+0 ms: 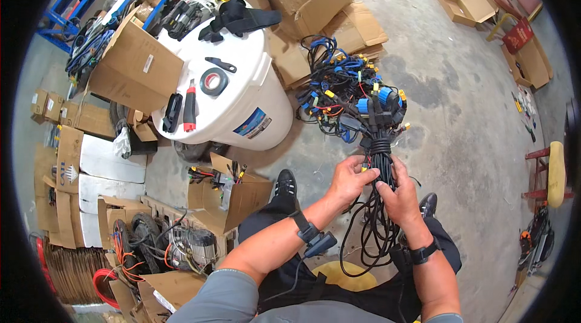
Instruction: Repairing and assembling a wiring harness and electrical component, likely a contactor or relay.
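A thick bundle of black cables [379, 145] hangs between my knees, with turns of cable wound round its upper part. My left hand [350, 182] is closed on the bundle's left side, thumb across the front. From the right, my right hand [400, 196] grips the same bundle, with its thumb close to the left thumb. Long loose loops droop below my hands. At the bundle's far end are black connectors and blue round parts [387, 98]. Just beyond lies a tangled heap of cables [333, 93] with blue, yellow and red pieces, on the floor.
Left of the heap stands a white tub [266, 111]; on its lid lie a tape roll [213, 82], a red-and-black cutter [190, 108] and black straps [242, 18]. An open carton [242, 202] holds wires near my left foot. A yellow-seated stool [555, 174] stands far right.
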